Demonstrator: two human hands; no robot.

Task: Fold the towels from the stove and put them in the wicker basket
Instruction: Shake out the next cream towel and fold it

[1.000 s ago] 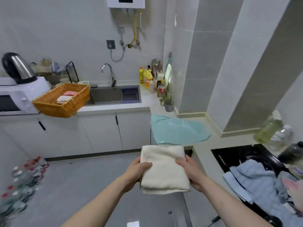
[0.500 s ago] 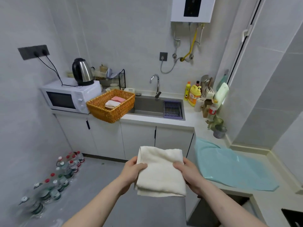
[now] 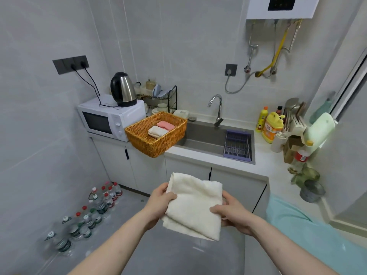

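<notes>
A folded cream towel (image 3: 195, 205) hangs in the air in front of me, above the grey floor. My left hand (image 3: 159, 203) grips its left edge with the thumb on top. My right hand (image 3: 231, 214) grips its right edge the same way. The wicker basket (image 3: 156, 144) stands on the counter between the microwave and the sink, overhanging the counter edge. Inside it lie a folded cream towel (image 3: 156, 132) and a folded pink towel (image 3: 165, 125). The stove is out of view.
A microwave (image 3: 107, 121) with a kettle (image 3: 123, 90) on top stands left of the basket. The sink (image 3: 206, 138) and faucet are to its right, then bottles and a knife block. A teal cloth (image 3: 309, 235) covers the right counter. Several water bottles (image 3: 89, 213) stand on the floor at left.
My view has turned left, away from the stove and toward the basket, which now sits nearer the middle. Both hands still hold the cream towel, which has tilted slightly.
</notes>
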